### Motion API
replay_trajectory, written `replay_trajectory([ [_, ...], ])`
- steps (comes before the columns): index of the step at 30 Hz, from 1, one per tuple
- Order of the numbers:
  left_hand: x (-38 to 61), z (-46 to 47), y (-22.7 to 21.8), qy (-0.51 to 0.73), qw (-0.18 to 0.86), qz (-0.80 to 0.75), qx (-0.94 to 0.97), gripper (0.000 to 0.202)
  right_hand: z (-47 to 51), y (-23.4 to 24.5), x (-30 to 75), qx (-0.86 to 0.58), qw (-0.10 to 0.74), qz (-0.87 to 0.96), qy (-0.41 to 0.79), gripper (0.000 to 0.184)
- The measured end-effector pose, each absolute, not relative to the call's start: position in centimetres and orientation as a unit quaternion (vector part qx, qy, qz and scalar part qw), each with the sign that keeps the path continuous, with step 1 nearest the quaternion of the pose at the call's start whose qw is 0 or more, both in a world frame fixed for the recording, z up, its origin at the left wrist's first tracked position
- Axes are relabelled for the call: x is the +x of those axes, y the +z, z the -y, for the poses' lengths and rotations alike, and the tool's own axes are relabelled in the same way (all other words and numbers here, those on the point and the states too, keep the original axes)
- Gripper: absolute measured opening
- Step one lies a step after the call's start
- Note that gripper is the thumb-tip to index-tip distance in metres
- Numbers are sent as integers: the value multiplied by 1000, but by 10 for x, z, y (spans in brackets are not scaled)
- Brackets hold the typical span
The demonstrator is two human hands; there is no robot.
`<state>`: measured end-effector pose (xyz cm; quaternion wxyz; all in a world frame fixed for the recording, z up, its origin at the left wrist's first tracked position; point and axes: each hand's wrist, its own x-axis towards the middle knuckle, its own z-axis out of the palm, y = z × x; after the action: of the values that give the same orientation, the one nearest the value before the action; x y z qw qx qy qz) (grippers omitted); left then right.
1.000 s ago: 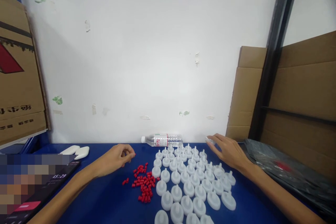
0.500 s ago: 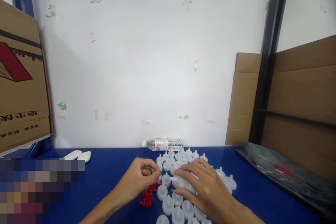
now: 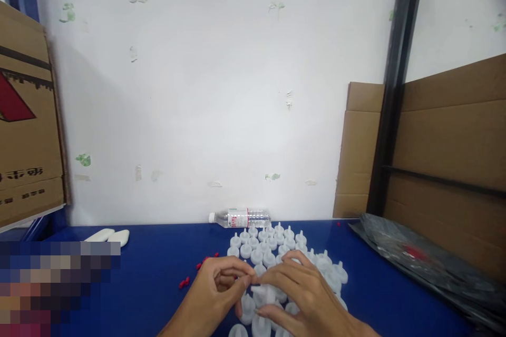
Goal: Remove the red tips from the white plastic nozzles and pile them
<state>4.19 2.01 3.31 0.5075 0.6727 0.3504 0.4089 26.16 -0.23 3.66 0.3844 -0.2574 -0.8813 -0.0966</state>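
My right hand point(image 3: 308, 292) is closed around a white nozzle cap point(image 3: 264, 295), tipped on its side with the spout facing left. Close by, my left hand point(image 3: 223, 287) pinches thumb and forefinger together beside that spout. What it pinches is hidden now; a speck of red showed at those fingertips half a second ago. Many more white nozzle caps point(image 3: 270, 258) stand spout-up under and behind my hands. Small red caps point(image 3: 200, 265) lie loose beyond my left hand, which partly covers them.
A clear plastic bottle point(image 3: 239, 218) lies on its side along the wall. White rounded objects point(image 3: 119, 238) rest on the blue table point(image 3: 150, 263) at left. Dark plastic bags point(image 3: 411, 263) lie at right. Cardboard point(image 3: 29, 116) stands on the left side, with more cardboard point(image 3: 446, 142) on the right.
My left hand has moved right, bringing its fingertips close to my right hand's. The nozzle cap in my right hand has shifted slightly lower in view. The view has turned a little right.
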Motion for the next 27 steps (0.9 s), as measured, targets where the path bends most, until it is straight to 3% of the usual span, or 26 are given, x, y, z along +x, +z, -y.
replay_trajectory([
  [13, 45, -23, 27, 402, 513, -358, 668, 41, 2, 38, 263, -238, 443, 850, -156, 27],
  [15, 43, -20, 29, 380, 438, -373, 724, 35, 1, 37, 263, -234, 448, 847, -162, 28],
  [20, 34, -17, 25, 329, 93, -314, 886, 26, 3, 34, 262, -205, 462, 842, -191, 31],
  [23, 34, -16, 22, 324, 34, -290, 900, 25, 4, 35, 259, -183, 469, 842, -194, 36],
  [27, 36, -13, 24, 314, 40, -286, 904, 30, 7, 35, 257, -179, 459, 843, -216, 40],
])
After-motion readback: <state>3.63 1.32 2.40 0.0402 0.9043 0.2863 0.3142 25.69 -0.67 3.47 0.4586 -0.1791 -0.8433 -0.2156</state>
